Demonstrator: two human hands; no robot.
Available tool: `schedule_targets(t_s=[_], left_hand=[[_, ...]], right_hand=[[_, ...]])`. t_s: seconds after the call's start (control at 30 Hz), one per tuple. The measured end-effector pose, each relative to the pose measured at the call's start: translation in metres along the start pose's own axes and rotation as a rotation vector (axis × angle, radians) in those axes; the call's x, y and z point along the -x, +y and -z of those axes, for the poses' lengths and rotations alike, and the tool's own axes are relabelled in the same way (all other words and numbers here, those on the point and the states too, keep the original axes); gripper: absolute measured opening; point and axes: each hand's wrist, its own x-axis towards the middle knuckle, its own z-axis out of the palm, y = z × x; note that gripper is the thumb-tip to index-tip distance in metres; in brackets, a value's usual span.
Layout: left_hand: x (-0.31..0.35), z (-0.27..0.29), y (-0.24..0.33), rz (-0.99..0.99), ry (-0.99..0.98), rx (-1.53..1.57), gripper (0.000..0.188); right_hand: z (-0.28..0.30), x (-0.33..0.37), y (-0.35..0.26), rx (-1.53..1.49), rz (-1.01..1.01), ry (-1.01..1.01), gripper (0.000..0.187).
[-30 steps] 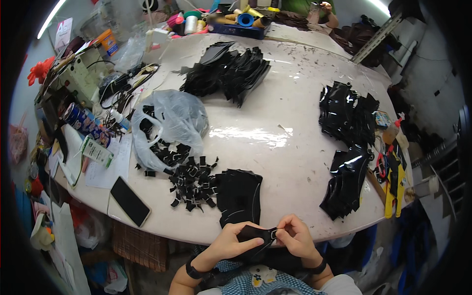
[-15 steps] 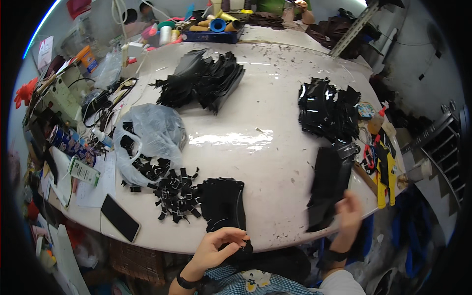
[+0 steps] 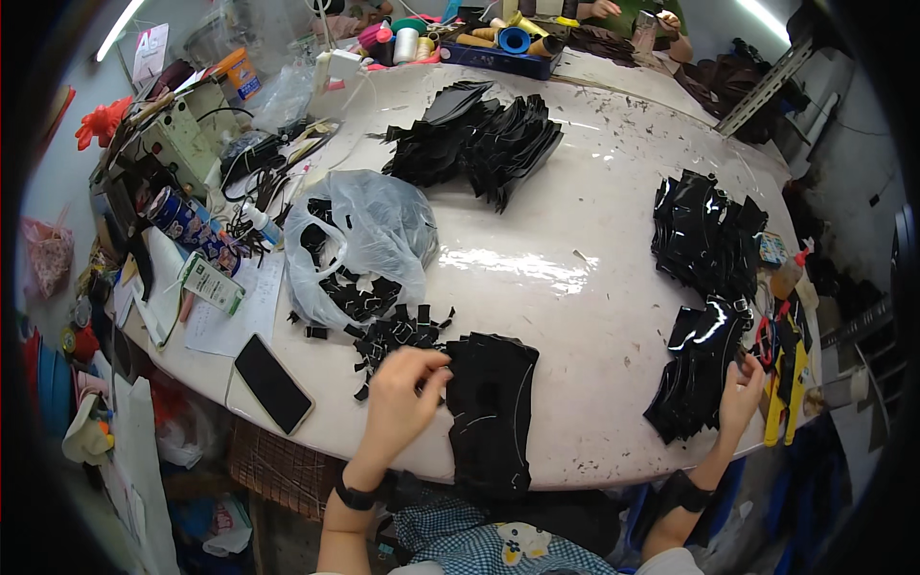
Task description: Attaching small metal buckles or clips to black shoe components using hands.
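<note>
My left hand (image 3: 407, 391) hovers at the near side of a heap of small black strips with metal rings (image 3: 398, 333). Its fingers are curled, with a gap to the thumb, and nothing shows between them. Just right of it lies a stack of flat black panels (image 3: 491, 407), reaching the table's near edge. My right hand (image 3: 740, 391) is at the right side of a second pile of shiny black panels (image 3: 704, 359), thumb and fingers apart. That pile has a metal buckle at its far end. Whether the fingertips touch it I cannot tell.
A clear plastic bag (image 3: 379, 225) of more strips sits beyond the heap; a phone (image 3: 274, 383) lies left. Further black piles (image 3: 470, 139) (image 3: 709, 230) stand farther back. Yellow-handled tools (image 3: 786, 393) lie right. Another person's hands (image 3: 671, 21) are at the far end.
My left hand has moved from the near edge of the panel stack to the strip heap. The blurred black panel by my right hand now lies still on the pile. The view has shifted left.
</note>
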Motion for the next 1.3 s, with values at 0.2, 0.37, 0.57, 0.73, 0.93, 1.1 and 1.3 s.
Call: schedule_targets(t_s=[0.2, 0.37, 0.57, 0.73, 0.93, 1.1, 1.3], left_hand=[[-0.015, 0.000, -0.044, 0.006, 0.042, -0.195, 0.013], [-0.007, 0.017, -0.013, 0.041, 0.215, -0.146, 0.011], [0.020, 0.017, 0.009, 0.242, 0.044, 0.825, 0.014], [0.039, 0.000, 0.025, 0.386, -0.244, 1.170, 0.015], [0.061, -0.030, 0.046, 0.433, -0.424, 1.274, 0.011], [0.067, -0.037, 0.053, 0.450, -0.434, 1.196, 0.007], [0.066, -0.035, 0.053, 0.455, -0.465, 1.140, 0.021]], right_hand=[[0.016, 0.013, -0.036, 0.049, 0.115, 0.077, 0.024], [0.038, 0.032, -0.064, 0.019, 0.267, 0.073, 0.013], [0.033, 0.071, -0.118, -0.396, 0.310, -0.273, 0.005], [0.009, 0.109, -0.149, -0.610, 0.439, -0.812, 0.006], [0.000, 0.131, -0.174, -0.703, 0.339, -1.023, 0.012], [-0.006, 0.137, -0.165, -0.636, 0.489, -0.896, 0.012], [-0.002, 0.134, -0.162, -0.747, 0.347, -0.983, 0.008]])
